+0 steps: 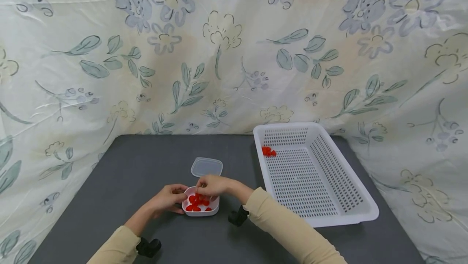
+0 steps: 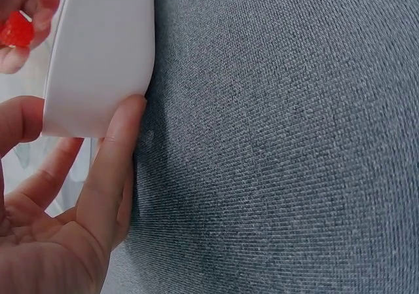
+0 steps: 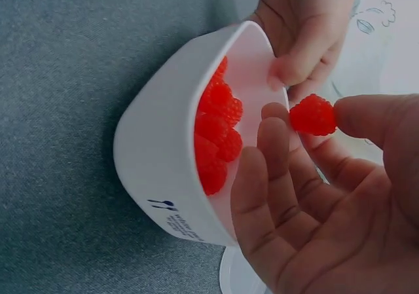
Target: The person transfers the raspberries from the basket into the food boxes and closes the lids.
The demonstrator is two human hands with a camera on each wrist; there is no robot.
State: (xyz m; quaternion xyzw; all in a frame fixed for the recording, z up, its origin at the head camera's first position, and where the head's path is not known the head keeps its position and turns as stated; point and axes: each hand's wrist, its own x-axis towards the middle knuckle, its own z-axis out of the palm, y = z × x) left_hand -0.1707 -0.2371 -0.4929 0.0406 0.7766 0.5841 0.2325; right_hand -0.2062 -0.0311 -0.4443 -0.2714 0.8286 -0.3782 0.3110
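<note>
A small white plastic container (image 1: 200, 214) stands on the dark table with several red raspberries (image 1: 197, 202) inside. My left hand (image 1: 167, 198) holds it by its left side, the thumb at the rim and other fingers against the outer wall. Over the container's opening, my right hand (image 1: 213, 185) pinches one raspberry (image 3: 313, 115) between thumb and fingers. That same held berry (image 2: 18, 29) shows at the edge of the left wrist view. Printed text and a small cutlery mark are on the container's wall in the right wrist view.
Behind the container lies a translucent lid (image 1: 206, 167). To the right is a large white perforated basket (image 1: 365, 214), with a small cluster of raspberries (image 1: 268, 151) in its far left corner. A floral cloth (image 1: 226, 93) hangs behind the table (image 1: 146, 158).
</note>
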